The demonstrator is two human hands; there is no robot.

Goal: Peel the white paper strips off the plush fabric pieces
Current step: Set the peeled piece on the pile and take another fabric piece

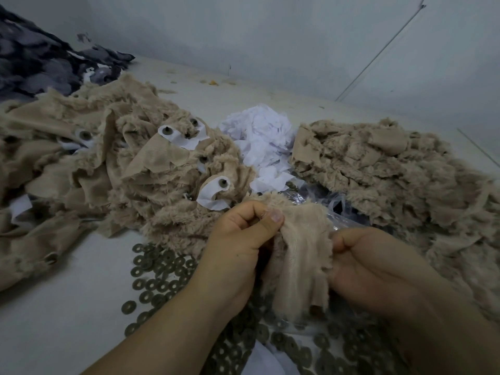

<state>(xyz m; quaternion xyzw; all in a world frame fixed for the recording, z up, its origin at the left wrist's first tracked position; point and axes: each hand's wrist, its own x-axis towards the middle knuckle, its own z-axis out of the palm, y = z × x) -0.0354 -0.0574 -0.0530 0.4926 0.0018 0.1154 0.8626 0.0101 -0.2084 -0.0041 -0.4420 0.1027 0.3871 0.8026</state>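
Both hands grasp one beige plush piece (303,253): left hand (238,244) pinches its 10 o'clock edge, right hand (373,269) its 3 o'clock edge, above scattered washers (162,277).

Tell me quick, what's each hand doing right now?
Left hand: closed, pinching the beige plush fabric piece.
Right hand: closed, gripping the same piece's other edge.

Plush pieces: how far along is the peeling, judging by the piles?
Done: a heap of torn white paper lies mid-table beside a right pile showing no strips. In hand: the left hand and right hand both grip one plush piece; no strip shows on it. Left: the left pile still carries white strips.
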